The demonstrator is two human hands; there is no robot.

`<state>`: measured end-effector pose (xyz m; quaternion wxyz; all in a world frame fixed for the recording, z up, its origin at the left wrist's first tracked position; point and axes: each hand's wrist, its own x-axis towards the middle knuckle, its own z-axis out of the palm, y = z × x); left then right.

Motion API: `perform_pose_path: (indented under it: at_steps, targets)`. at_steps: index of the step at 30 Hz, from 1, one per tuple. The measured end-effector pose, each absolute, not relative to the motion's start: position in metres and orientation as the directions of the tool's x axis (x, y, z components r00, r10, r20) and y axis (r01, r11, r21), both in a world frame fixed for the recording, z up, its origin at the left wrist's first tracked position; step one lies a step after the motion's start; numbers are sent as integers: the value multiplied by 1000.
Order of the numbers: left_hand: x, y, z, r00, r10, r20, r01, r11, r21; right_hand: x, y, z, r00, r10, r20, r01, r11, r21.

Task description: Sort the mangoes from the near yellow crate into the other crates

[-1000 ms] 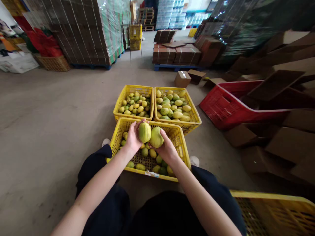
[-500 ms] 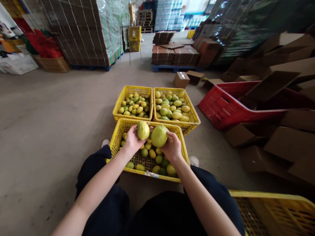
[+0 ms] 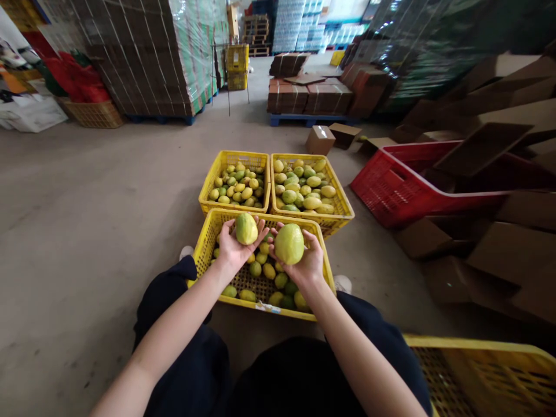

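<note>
My left hand (image 3: 234,248) is turned palm up and holds a yellow-green lemon (image 3: 246,229), its fingers loosely cupped and partly stretched out. A larger, rounder green-yellow lemon (image 3: 289,244) rests in my right hand (image 3: 309,263), with the fingers curled up around its sides. Both hands are side by side above a yellow plastic crate (image 3: 200,255) between my legs. Inside that crate lie several loose green and yellow lemons (image 3: 269,271), partly hidden by my hands and wrists. Part of the crate's slatted floor shows.
Beyond the near crate, a left yellow crate (image 3: 208,179) and a right yellow crate (image 3: 345,202) hold many lemons. A red crate (image 3: 377,197) and cardboard boxes (image 3: 512,255) crowd the right. Another yellow crate (image 3: 473,343) stands at lower right; flattened cardboard lies on a blue pallet (image 3: 310,120) ahead.
My hands have moved slightly apart and rolled further palm up. Both lemons have turned in them; the left one has shifted left, the right one to the right.
</note>
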<state>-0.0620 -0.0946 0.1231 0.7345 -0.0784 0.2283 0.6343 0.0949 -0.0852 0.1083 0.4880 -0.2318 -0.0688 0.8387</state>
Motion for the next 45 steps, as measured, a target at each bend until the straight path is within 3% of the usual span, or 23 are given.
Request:
perform_pose_path:
  at_steps: [3, 6, 10, 21, 25, 27, 30, 33, 35, 37, 39, 40, 42, 44, 45]
  targets:
    - [-62, -93, 124, 135, 892, -431, -950, 240, 200, 93, -84, 110, -414, 850, -326, -777, -517, -361]
    - [-64, -94, 124, 178, 923, -340, -929, 272, 250, 92, -84, 109, -385, 873, -300, -787, -480, -388]
    - [-66, -97, 123, 141, 955, -260, -950, 205, 237, 94, -84, 108, -321, 903, -286, -829, -414, -376]
    - [-63, -99, 124, 119, 942, -314, -956, 194, 218, 93, -86, 110, -314, 891, -327, -831, -425, -359]
    - [-65, -96, 124, 191, 921, -340, -896, 305, 322, 99, -83, 112, -295, 902, -315, -845, -400, -354]
    - [-62, -100, 117, 288, 876, -386, -745, 458, 485, 105, -80, 115, -268, 917, -296, -865, -364, -345]
    - [-50, -123, 97, 499, 743, -446, -241, 613, 752, 118, -75, 119, -215, 936, -277, -899, -301, -319]
    - [-35, -160, 69, 692, 454, -561, 294, 533, 793, 128, -73, 124, -173, 944, -281, -916, -259, -305]
    - [-31, -175, 58, 708, 321, -629, 450, 480, 753, 132, -74, 126, -161, 946, -282, -919, -248, -308]
    - [-38, -170, 59, 681, 336, -651, 467, 486, 739, 134, -75, 127, -158, 945, -287, -917, -247, -311]
    - [-58, -144, 74, 596, 528, -606, 336, 521, 785, 134, -76, 127, -163, 941, -295, -916, -256, -310]
    - [-73, -126, 84, 470, 709, -525, 155, 519, 840, 133, -77, 127, -168, 939, -302, -915, -263, -308]
    - [-106, -91, 107, 276, 861, -427, 4, 443, 897, 133, -77, 127, -175, 933, -316, -911, -275, -308]
    - [-138, -68, 125, -142, 933, -331, -112, 317, 942, 133, -77, 125, -183, 928, -324, -903, -289, -318]
    - [-150, -64, 130, -228, 924, -306, -125, 284, 951, 133, -77, 124, -188, 928, -323, -898, -296, -327]
